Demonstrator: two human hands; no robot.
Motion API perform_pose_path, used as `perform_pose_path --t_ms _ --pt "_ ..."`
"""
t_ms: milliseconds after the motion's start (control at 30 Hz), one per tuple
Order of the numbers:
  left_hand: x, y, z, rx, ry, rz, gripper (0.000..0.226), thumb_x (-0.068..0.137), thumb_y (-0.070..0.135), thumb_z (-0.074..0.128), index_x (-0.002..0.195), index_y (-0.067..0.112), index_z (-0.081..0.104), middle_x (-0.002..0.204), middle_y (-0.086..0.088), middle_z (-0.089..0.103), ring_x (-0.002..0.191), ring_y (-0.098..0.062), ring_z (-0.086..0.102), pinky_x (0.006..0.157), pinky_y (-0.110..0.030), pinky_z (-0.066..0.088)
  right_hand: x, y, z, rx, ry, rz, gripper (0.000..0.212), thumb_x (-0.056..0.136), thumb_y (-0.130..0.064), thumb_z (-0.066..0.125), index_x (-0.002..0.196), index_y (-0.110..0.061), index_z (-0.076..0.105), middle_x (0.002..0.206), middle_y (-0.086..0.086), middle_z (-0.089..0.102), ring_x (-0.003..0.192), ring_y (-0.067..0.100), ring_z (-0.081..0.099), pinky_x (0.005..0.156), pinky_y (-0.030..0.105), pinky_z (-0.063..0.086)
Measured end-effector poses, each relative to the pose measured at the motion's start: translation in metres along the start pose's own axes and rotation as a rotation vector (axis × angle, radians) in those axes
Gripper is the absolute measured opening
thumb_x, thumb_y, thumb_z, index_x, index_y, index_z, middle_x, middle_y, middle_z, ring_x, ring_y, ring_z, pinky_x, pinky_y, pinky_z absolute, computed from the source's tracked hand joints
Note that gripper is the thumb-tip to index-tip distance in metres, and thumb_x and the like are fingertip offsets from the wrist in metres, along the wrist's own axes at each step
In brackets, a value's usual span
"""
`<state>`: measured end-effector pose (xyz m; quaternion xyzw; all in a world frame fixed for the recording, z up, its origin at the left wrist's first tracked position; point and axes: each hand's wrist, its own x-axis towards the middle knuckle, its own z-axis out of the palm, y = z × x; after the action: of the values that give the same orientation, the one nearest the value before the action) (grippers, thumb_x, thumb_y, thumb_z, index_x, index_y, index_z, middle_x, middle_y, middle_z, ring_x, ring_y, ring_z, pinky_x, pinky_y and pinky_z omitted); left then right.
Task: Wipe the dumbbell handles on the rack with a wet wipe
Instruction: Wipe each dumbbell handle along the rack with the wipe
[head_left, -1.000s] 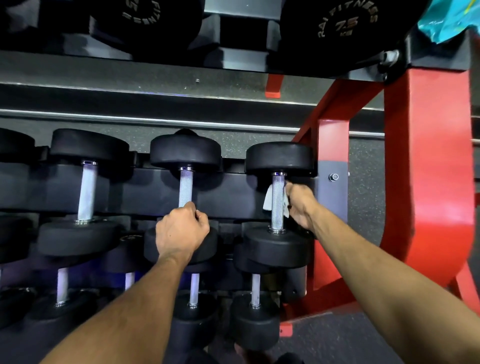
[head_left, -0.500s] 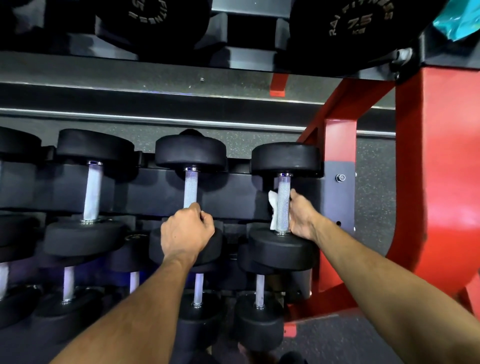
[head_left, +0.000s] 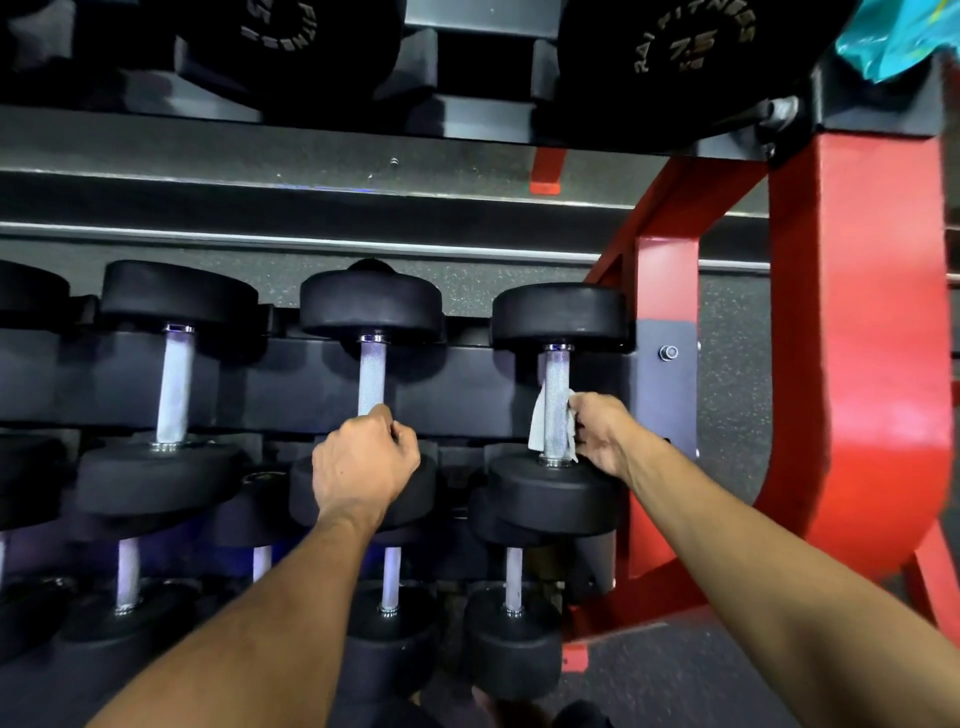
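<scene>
The wet wipe (head_left: 551, 422) is wrapped around the lower part of the rightmost dumbbell handle (head_left: 557, 384) on the middle tier of the rack (head_left: 670, 395), held there by the curled fingers of the right hand (head_left: 602, 439). The left hand (head_left: 363, 462) is closed in a fist around the lower end of the neighbouring handle (head_left: 373, 374). Both dumbbells lie in their cradles beside the red frame (head_left: 857, 364). A teal packet (head_left: 893, 36) sits on the top shelf.

Gym: tiered red rack (head_left: 857, 364), rows of black dumbbells (head_left: 171, 384).
</scene>
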<state>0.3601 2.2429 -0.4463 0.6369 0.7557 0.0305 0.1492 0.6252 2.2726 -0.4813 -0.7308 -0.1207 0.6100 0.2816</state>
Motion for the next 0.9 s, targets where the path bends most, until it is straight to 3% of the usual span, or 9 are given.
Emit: perform_pose_path --t_ms 67,133,333,400,500,633,767,900 --pt "-0.001 0.000 0.000 0.000 -0.002 0.005 0.020 0.088 0.031 0.052 0.078 0.014 0.059 0.071 -0.013 0.065 0.069 -0.041 0.062 0.062 -0.037 0.039 -0.004 0.002 -0.003 -0.039 0.031 0.003 0.031 0.089 0.002 0.040 0.085 -0.009 0.069 0.084 0.015 0.067 0.073 0.028 0.061 0.068 0.040 0.054" --pt "-0.001 -0.001 0.000 0.006 0.005 0.010 0.021 0.088 0.031 0.052 0.078 0.014 0.060 0.070 -0.013 0.065 0.069 -0.041 0.062 0.061 -0.036 0.038 -0.006 -0.002 -0.004 -0.065 0.075 -0.016 0.029 0.089 0.004 0.042 0.086 -0.009 0.068 0.086 0.017 0.069 0.074 0.028 0.064 0.069 0.039 0.055" --pt "-0.002 -0.001 -0.001 0.008 0.007 0.003 0.021 0.088 0.030 0.053 0.076 0.014 0.059 0.064 -0.010 0.061 0.061 -0.038 0.057 0.059 -0.035 0.039 -0.015 -0.031 0.006 -0.109 0.270 -0.337 0.022 0.082 0.014 0.063 0.089 -0.006 0.069 0.071 0.010 0.061 0.051 0.016 0.051 0.050 0.030 0.048" --pt "-0.003 0.000 -0.002 0.007 0.006 0.003 0.021 0.088 0.030 0.053 0.076 0.014 0.059 0.060 -0.006 0.054 0.057 -0.035 0.050 0.058 -0.034 0.038 -0.017 -0.031 0.009 -0.226 0.341 -0.456 0.015 0.080 0.009 0.067 0.088 -0.003 0.071 0.071 0.010 0.064 0.048 0.016 0.053 0.047 0.028 0.050" --pt "-0.002 0.001 -0.003 0.007 0.005 0.000 0.020 0.088 0.030 0.053 0.076 0.014 0.059 0.059 -0.006 0.053 0.057 -0.033 0.046 0.059 -0.034 0.037 -0.022 -0.008 0.007 -0.472 0.376 -0.563 0.013 0.078 0.000 0.073 0.086 -0.011 0.074 0.076 0.004 0.071 0.062 0.017 0.066 0.063 0.037 0.060" --pt "-0.003 0.000 -0.002 0.001 0.016 0.008 0.020 0.088 0.029 0.053 0.077 0.014 0.060 0.066 -0.012 0.063 0.062 -0.038 0.058 0.058 -0.035 0.039 -0.038 0.022 -0.001 -0.710 0.284 -0.505 0.023 0.076 0.002 0.068 0.070 -0.017 0.056 0.071 0.008 0.067 0.063 0.024 0.067 0.064 0.038 0.058" --pt "-0.003 0.000 -0.002 0.003 0.018 0.003 0.021 0.087 0.030 0.052 0.077 0.013 0.060 0.067 -0.012 0.064 0.062 -0.039 0.059 0.059 -0.037 0.043 -0.035 0.000 0.005 -0.773 0.329 -0.606 0.019 0.076 0.005 0.061 0.083 -0.013 0.058 0.079 0.011 0.066 0.073 0.029 0.063 0.066 0.028 0.048" --pt "-0.003 0.001 -0.003 -0.012 -0.002 -0.017 0.022 0.088 0.032 0.050 0.077 0.014 0.060 0.067 -0.011 0.064 0.065 -0.039 0.061 0.063 -0.039 0.049 -0.029 -0.025 0.018 -1.019 0.381 -0.797 0.032 0.081 0.006 0.053 0.109 -0.007 0.061 0.106 0.016 0.058 0.092 0.037 0.059 0.080 0.040 0.048"
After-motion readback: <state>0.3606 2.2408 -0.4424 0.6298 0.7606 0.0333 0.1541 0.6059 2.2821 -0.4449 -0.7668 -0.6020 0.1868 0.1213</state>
